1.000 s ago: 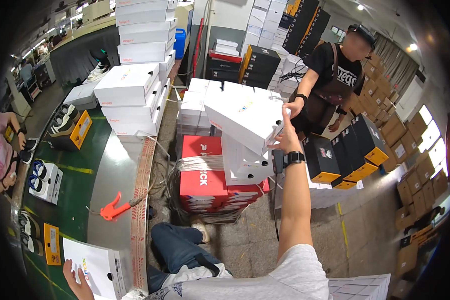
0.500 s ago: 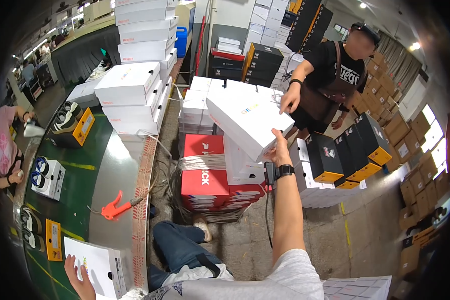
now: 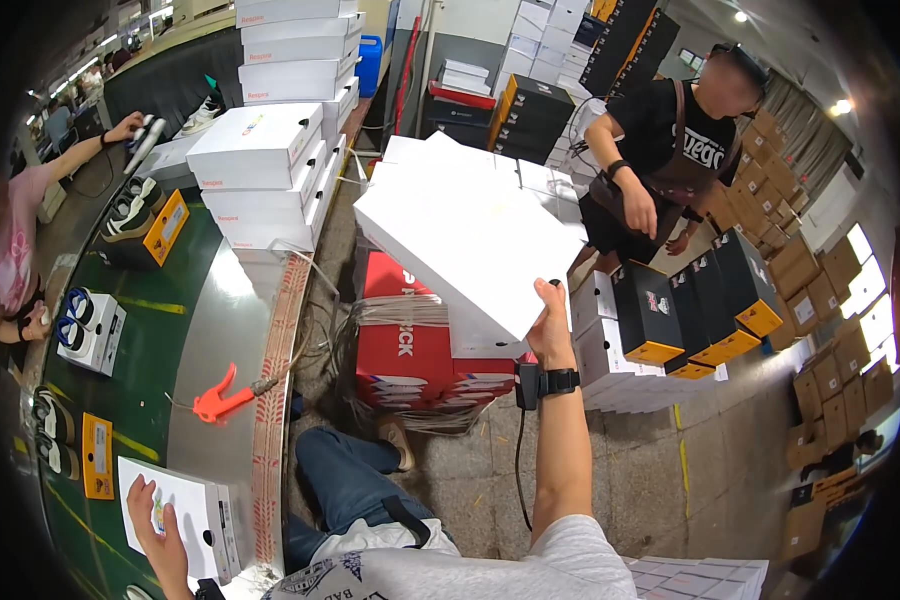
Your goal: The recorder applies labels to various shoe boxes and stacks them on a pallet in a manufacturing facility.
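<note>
My right hand (image 3: 550, 325) grips the corner of a white shoebox (image 3: 460, 230), thumb on top and fingers below. The box is held out, tilted, over a stack of other boxes. At the lower left, my left hand (image 3: 158, 530) lies against another white shoebox (image 3: 205, 510) at the edge of the green belt, its fingers apart. An orange air gun (image 3: 222, 398) rests on the metal edge in front of that box.
Red shoeboxes (image 3: 405, 350) bound with cord stand below the held box. White boxes (image 3: 255, 150) are piled at the belt's far end. Pairs of shoes (image 3: 75, 320) and boxes sit along the green belt (image 3: 160, 350). A co-worker (image 3: 690, 140) stands beyond black boxes (image 3: 650, 310); another person (image 3: 20, 240) is at far left.
The held box has moved slightly left and nearer. The co-worker's hand has drawn away from it. The person at left now reaches along the belt holding a shoe.
</note>
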`<action>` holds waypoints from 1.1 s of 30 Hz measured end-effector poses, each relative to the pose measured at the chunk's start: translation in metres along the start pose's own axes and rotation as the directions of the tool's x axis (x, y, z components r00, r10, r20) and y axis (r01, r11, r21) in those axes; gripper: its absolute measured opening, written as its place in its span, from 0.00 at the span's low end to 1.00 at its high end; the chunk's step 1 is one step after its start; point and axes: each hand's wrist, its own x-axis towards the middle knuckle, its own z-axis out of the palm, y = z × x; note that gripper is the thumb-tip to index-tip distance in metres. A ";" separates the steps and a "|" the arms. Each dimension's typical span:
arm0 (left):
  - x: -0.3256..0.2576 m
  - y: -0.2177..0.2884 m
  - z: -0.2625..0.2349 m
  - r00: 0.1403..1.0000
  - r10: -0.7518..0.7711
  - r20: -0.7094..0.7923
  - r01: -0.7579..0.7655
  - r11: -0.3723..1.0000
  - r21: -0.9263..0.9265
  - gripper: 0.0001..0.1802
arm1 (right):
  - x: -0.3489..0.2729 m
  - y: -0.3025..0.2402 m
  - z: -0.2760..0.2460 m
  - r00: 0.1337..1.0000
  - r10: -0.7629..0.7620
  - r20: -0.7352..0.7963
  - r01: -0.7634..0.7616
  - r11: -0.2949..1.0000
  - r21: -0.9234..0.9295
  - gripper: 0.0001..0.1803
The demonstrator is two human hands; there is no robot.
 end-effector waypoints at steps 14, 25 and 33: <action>0.012 0.069 0.025 0.992 0.077 0.102 -0.068 0.994 -0.089 0.20 | -0.075 0.020 0.013 0.944 0.220 0.246 -0.222 0.975 -0.018 0.43; 0.048 0.087 0.079 0.902 0.013 0.432 0.276 0.752 -0.599 0.28 | -0.125 0.038 0.013 0.819 0.449 0.356 -0.433 0.892 -0.129 0.53; 0.042 0.096 0.089 0.803 0.110 0.585 0.372 0.676 -0.637 0.33 | -0.128 0.033 0.020 0.707 0.602 0.371 -0.500 0.796 -0.340 0.56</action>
